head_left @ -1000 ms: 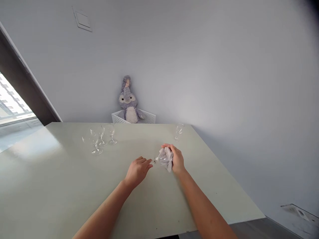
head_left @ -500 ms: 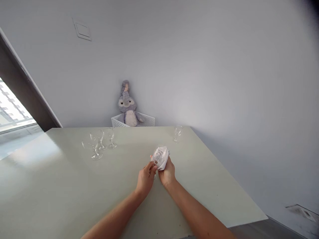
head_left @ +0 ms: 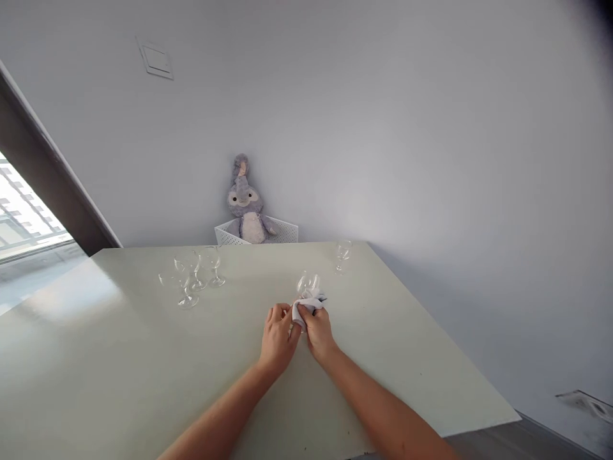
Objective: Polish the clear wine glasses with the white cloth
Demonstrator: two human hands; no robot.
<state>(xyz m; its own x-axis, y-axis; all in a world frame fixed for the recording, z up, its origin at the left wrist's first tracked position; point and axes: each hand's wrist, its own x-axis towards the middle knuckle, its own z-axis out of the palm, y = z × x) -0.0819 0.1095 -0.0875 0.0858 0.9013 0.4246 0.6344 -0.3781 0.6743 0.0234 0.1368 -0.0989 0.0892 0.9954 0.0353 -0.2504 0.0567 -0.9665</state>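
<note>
Head view: glass [head_left: 308, 283] seemingly above fingers [head_left: 307, 318]

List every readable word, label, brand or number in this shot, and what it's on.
None readable: no text shows on the stemmed glass, the white cloth, the grey plush toy, the white perforated basket or the wall plate.
</note>
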